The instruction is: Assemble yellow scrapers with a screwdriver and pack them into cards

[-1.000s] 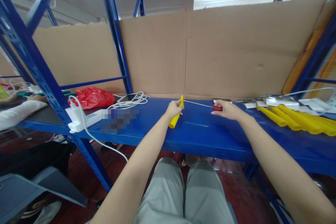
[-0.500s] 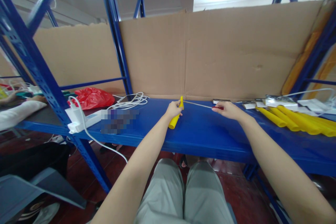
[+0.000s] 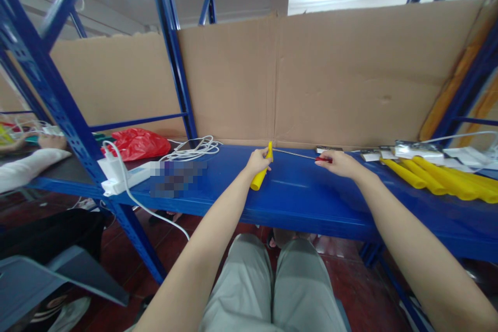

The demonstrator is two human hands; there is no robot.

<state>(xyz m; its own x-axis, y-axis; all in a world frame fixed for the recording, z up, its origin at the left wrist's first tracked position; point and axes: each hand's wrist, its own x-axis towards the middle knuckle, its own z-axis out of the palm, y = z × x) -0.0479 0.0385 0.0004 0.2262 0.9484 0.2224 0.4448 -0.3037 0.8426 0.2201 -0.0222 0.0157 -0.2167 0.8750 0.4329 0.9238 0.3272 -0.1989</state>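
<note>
My left hand point(image 3: 258, 162) is closed around a yellow tube point(image 3: 258, 180), which leans over the blue shelf with its wide lower end towards me and its narrow upper end above my fingers. In my right hand point(image 3: 339, 163) is the red handle of a screwdriver point(image 3: 298, 154). Its long thin metal shaft runs left, and the tip reaches the upper part of the tube. Whether the tip touches or enters the tube is too small to tell.
Several yellow tubes point(image 3: 439, 179) lie at the right beside silvery packets point(image 3: 418, 149). To the left are a white power strip point(image 3: 134, 177), a coiled white cable point(image 3: 194, 150) and a red plastic bag point(image 3: 136, 144). Cardboard point(image 3: 369, 78) stands behind the blue shelf point(image 3: 303, 205). Another person's sleeve point(image 3: 35, 168) shows far left.
Both hands, the tube and the screwdriver keep nearly the same positions. At far left the other person's hand has shifted slightly.
</note>
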